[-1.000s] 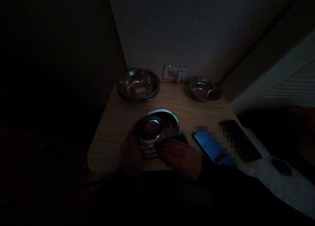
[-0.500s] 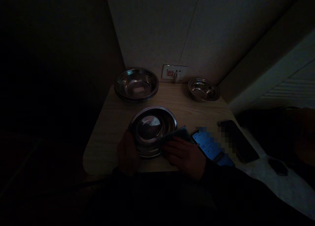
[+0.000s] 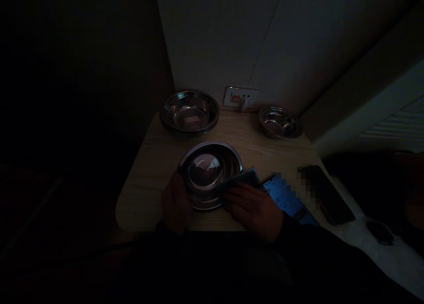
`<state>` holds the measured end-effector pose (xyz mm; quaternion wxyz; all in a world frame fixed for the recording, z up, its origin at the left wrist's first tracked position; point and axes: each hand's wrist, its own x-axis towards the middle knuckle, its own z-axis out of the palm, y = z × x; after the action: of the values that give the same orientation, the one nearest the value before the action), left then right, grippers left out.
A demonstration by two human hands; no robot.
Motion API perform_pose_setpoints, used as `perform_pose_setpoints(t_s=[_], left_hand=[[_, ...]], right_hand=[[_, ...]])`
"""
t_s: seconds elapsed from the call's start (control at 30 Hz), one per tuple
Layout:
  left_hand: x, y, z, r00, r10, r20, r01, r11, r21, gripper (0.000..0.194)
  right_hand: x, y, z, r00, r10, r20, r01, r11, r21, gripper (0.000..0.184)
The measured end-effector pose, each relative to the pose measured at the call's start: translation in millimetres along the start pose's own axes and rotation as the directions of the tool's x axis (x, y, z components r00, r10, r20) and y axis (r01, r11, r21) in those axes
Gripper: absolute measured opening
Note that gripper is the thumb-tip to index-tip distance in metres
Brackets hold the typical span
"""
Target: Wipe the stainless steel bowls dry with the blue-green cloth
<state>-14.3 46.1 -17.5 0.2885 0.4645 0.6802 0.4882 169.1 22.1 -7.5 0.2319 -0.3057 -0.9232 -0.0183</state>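
A shiny metal bowl (image 3: pixel 204 170) is tilted near the front of the small wooden table (image 3: pixel 142 193), its inside facing me. My left hand (image 3: pixel 176 204) grips its left rim, fingers closed round the edge. A dark bluish cloth (image 3: pixel 243 178) lies against the bowl's right rim. My right hand (image 3: pixel 253 209) presses the cloth there, its fingers together over the fabric. Dim light hides the fingertips of both hands and the bowl's underside.
Several nested metal bowls (image 3: pixel 189 114) stand at the back left, and a smaller metal bowl (image 3: pixel 281 123) at the back right. A lit phone (image 3: pixel 289 200) and a dark phone (image 3: pixel 327 193) lie to the right. A wall socket (image 3: pixel 241 97) holds a plug.
The whole view has shifted slightly, so everything sits a little further right. Both hands keep nearly the same place on the bowl and the cloth.
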Motion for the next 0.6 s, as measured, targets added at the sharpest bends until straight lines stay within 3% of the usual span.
perform_pose_setpoints(t_s=[0.2,0.33,0.43,0.6], left_hand=[[-2,-5,-1.1,0.998,-0.045,-0.039,0.046,0.999,0.022,0.047],[-5,-10,-3.0,0.999,0.048,-0.010,-0.047,0.995,0.092,0.047],[-7,-11,-1.9,0.989,0.143,0.041,-0.145,0.987,0.073,0.043],[-8,-11,-1.8,0.989,0.118,0.089,-0.114,0.993,-0.041,0.041]], right_hand=[[22,-35,28,0.982,0.162,-0.099,-0.145,0.976,0.163,0.024],[12,-16,11,0.994,0.094,0.058,-0.100,0.988,0.116,0.023],[10,-6,0,0.982,0.124,0.140,-0.142,0.982,0.125,0.023],[30,-21,19,0.971,0.208,0.118,-0.233,0.933,0.273,0.032]])
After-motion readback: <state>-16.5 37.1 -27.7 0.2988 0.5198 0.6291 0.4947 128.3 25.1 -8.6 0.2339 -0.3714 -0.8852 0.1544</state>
